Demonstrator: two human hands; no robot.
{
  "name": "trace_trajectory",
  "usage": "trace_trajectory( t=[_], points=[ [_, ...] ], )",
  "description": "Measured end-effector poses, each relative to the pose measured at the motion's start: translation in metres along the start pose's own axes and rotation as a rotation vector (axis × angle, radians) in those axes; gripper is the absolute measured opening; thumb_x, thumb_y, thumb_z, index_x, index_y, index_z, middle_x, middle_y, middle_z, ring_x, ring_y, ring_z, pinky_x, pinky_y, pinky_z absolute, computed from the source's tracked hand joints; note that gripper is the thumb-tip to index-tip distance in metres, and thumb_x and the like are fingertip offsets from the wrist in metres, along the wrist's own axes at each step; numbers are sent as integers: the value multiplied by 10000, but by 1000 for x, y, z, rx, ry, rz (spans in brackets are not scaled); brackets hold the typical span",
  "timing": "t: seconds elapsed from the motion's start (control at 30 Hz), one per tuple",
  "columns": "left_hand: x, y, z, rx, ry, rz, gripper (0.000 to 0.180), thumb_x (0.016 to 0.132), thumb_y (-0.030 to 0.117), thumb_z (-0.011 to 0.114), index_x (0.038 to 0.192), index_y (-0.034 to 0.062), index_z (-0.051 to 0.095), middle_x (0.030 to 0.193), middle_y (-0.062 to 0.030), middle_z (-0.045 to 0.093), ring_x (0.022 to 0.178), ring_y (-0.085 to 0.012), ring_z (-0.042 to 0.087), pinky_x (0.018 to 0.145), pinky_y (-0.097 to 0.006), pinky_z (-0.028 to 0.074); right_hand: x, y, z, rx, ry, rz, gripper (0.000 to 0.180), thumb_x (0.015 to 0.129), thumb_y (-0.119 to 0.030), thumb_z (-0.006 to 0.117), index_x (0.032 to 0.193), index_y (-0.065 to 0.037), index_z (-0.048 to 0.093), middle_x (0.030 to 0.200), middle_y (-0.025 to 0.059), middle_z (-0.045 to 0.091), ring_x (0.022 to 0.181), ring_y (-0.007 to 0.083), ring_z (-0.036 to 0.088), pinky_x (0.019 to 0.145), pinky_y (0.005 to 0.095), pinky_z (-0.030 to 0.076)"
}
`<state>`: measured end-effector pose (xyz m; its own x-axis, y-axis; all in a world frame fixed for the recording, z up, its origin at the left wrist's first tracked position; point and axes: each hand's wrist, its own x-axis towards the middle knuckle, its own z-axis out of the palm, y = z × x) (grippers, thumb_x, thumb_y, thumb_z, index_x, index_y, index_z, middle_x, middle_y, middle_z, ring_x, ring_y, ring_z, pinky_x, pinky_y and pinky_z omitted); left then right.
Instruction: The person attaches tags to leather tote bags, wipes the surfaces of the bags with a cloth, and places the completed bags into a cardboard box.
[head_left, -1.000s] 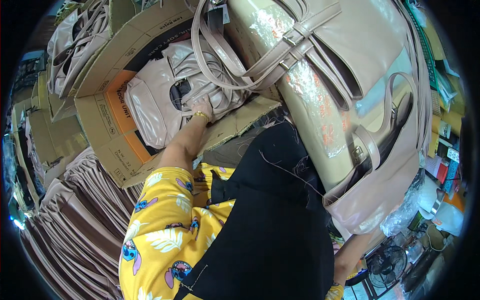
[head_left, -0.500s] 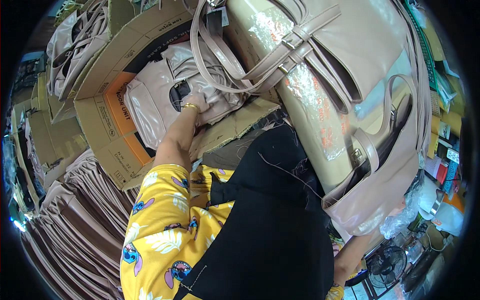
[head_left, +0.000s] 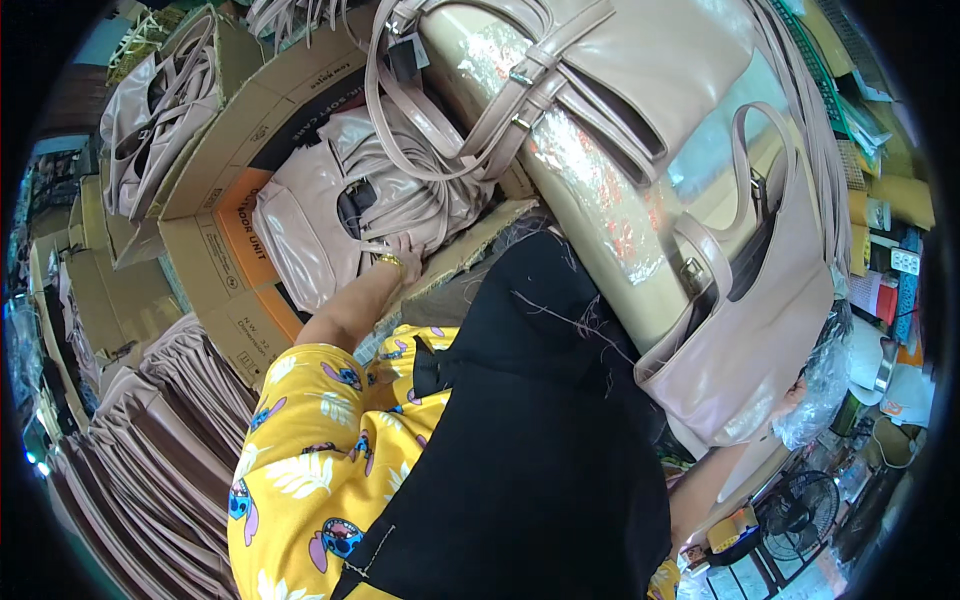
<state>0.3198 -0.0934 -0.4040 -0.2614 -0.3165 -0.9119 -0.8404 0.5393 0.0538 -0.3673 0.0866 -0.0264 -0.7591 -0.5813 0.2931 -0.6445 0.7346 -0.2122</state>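
My left hand [head_left: 405,258], with a gold bracelet at the wrist, reaches into a cardboard box [head_left: 215,290] at the upper left. Its fingers look extended and lie on the near side of a pile of glossy pale-pink handbags [head_left: 310,225] with tangled straps. On the right, a pale-pink handbag [head_left: 745,365] with an upright handle and a buckle leans tilted against a beige, plastic-wrapped rounded block [head_left: 600,205]. My right hand [head_left: 790,397] grips that handbag's lower outer edge from behind. Only a few of its fingertips show; the bag hides the rest.
Another pink handbag [head_left: 670,75] with buckled straps lies over the block. Folded pink pieces [head_left: 150,430] are stacked at the lower left, and more bags [head_left: 160,125] sit in a box beyond. A black fan [head_left: 800,515] stands at the lower right. Black cloth [head_left: 520,450] covers my lap.
My left hand has slid nearer to me across the piled bags, from their middle to their near side. My right hand's fingers now show at the leaning handbag's outer edge. The view has shifted slightly.
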Motion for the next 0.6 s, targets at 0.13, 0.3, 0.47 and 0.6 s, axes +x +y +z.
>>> trace_trajectory(
  t=[0.13,0.3,0.47,0.6],
  points=[
    [-24,13,-31,-229,107,-110,775,820,264,598,1490,26,289,1537,-346,149,1405,-580,123,1122,-667,155,-10,7,1,-1,5,16,297,892,-265,645,1057,-18,638,904,83,625,828,212,574,720,345,452],
    [-45,18,-46,-341,154,-147,785,782,234,665,1461,14,339,1527,-328,187,1430,-497,179,1142,-602,189,-14,9,2,8,-6,21,295,892,-264,647,1056,-19,639,898,78,623,819,207,572,712,340,450],
    [-46,17,-55,-321,216,-242,722,758,258,702,1408,96,433,1514,-249,275,1399,-412,299,1095,-538,329,-11,7,2,9,-15,16,293,891,-263,649,1055,-20,640,891,74,621,809,201,569,704,336,447],
    [-60,27,-54,-316,416,-320,573,762,240,682,1309,144,542,1460,-188,381,1306,-370,424,1047,-541,375,-11,5,3,10,-12,11,291,891,-262,650,1055,-21,640,886,70,619,802,197,567,698,332,445]
  ],
)
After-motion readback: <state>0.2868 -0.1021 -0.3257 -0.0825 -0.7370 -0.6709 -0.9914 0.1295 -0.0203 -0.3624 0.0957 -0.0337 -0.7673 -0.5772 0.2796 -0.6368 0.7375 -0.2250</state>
